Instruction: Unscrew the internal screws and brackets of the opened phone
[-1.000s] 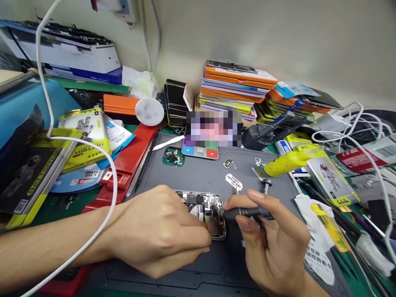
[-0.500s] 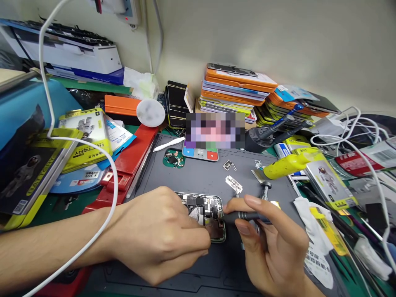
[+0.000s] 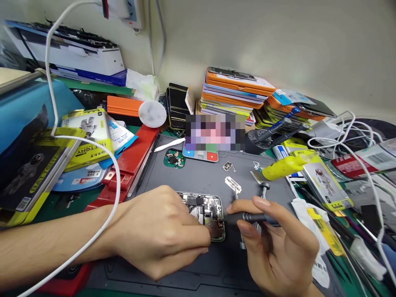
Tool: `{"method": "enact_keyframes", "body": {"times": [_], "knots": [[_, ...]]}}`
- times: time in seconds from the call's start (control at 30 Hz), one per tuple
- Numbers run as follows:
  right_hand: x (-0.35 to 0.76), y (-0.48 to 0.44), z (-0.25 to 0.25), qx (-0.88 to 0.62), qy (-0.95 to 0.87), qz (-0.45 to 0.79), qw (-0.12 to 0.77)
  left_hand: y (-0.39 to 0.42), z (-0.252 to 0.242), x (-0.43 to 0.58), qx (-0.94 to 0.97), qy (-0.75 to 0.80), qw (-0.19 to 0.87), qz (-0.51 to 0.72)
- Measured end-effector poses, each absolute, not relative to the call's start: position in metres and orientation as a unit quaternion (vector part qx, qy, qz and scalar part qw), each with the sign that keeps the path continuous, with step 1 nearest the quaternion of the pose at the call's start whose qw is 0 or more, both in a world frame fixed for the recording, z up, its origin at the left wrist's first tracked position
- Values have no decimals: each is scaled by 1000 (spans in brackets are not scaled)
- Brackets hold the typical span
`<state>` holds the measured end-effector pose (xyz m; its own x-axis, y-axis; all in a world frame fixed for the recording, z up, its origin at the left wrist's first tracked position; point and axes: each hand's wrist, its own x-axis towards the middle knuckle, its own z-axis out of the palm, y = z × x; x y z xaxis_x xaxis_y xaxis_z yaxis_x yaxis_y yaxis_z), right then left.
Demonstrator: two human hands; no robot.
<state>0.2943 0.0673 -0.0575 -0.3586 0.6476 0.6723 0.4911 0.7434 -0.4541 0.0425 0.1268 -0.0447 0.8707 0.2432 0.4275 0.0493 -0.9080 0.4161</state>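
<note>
An opened phone (image 3: 213,210) lies on the grey mat (image 3: 198,175), its inner parts and metal frame showing. My left hand (image 3: 163,233) is closed over the phone's left part, fingers curled; what they pinch, if anything, is hidden. In my right hand (image 3: 272,239) a dark screwdriver (image 3: 252,218) is held nearly level between thumb and fingers, its tip pointing left at the phone's right edge. Behind the right hand lie a razor blade (image 3: 232,185) and a small metal part (image 3: 229,166). A green circuit board (image 3: 174,159) rests at the mat's back left.
A red clamp-like tool (image 3: 133,152) and yellow battery boxes (image 3: 89,134) are at left. Stacked orange cases (image 3: 238,84) stand behind. On the right are a yellow bottle (image 3: 283,166), a tool holder (image 3: 258,141) and tweezers. A white cable (image 3: 117,181) crosses above my left forearm.
My right hand and the screwdriver have moved slightly right, the tip drawing back a little from the phone's edge. My left hand stays over the phone. The view has shifted slightly.
</note>
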Motion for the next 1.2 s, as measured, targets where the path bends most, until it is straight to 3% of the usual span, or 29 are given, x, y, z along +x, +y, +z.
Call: {"method": "enact_keyframes", "body": {"times": [0.77, 1.0, 1.2], "knots": [[293, 72, -53, -343, -838, 70, 417, 127, -44, 44, 947, 79, 203, 236], [294, 73, -43, -308, -846, 156, 405, 127, -45, 44, 946, 75, 204, 241], [294, 71, -47, -323, -841, 144, 410, 129, -43, 45, 958, 48, 181, 218]]}}
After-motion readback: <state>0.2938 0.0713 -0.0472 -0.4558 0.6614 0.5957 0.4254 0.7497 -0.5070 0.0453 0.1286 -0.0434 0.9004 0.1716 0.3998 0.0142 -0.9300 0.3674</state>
